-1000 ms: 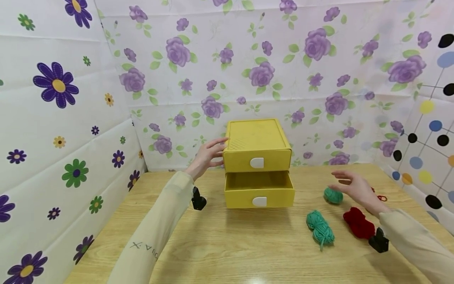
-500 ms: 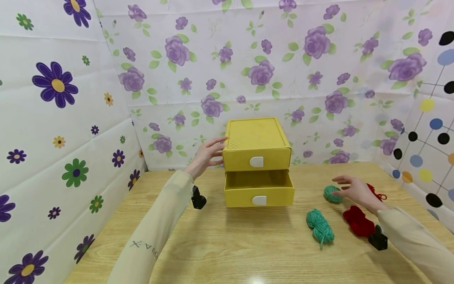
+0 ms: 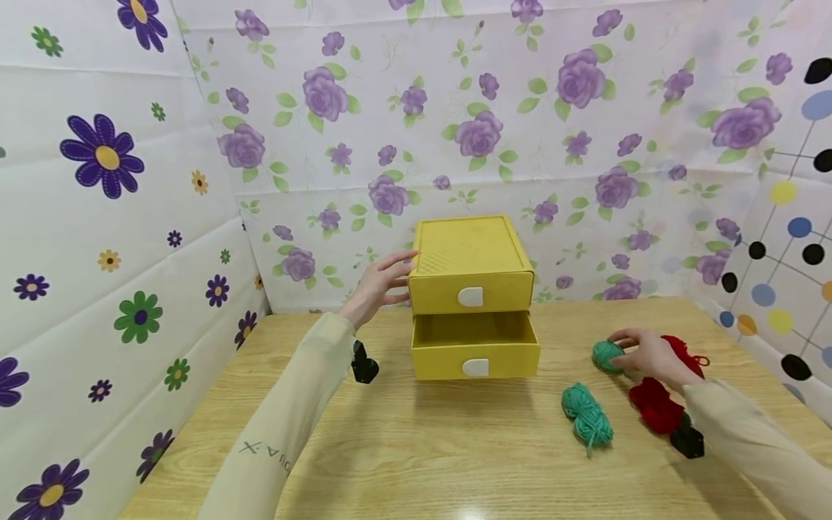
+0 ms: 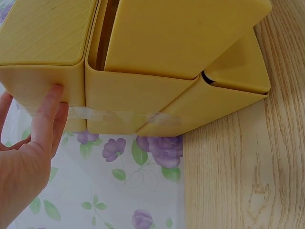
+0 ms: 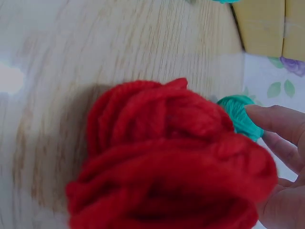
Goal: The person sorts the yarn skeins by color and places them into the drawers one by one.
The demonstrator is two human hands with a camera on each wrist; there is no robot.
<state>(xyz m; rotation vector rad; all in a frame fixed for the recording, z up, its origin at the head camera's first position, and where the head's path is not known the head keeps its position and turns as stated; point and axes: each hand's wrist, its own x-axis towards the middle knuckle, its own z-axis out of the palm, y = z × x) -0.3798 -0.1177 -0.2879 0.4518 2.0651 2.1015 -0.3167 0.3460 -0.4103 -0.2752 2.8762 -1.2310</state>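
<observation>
My left hand (image 3: pixel 380 287) rests its fingertips against the left side of a yellow two-drawer box (image 3: pixel 474 245). The box's lower drawer (image 3: pixel 476 361) is pulled out, and its visible inside is bare. In the left wrist view, the fingers (image 4: pixel 45 119) lie nearly straight on the box's side wall. On the right, my right hand (image 3: pixel 653 355) has its thumb and fingers around a small teal yarn ball (image 3: pixel 606 355). In the right wrist view, the thumb overlaps the teal ball (image 5: pixel 236 114) and other fingers reach behind it; the contact is partly hidden.
A red yarn bundle (image 3: pixel 656 406) lies under the right wrist. Another red yarn bundle (image 3: pixel 682 352) is behind the right hand. A twisted teal skein (image 3: pixel 587 417) lies on the wooden table (image 3: pixel 416 448). Patterned cloth walls (image 3: pixel 390 144) stand behind and at both sides.
My right hand has come down onto the teal yarn ball, uncovering more of the red bundle behind it. The left hand and the drawer box stay in place.
</observation>
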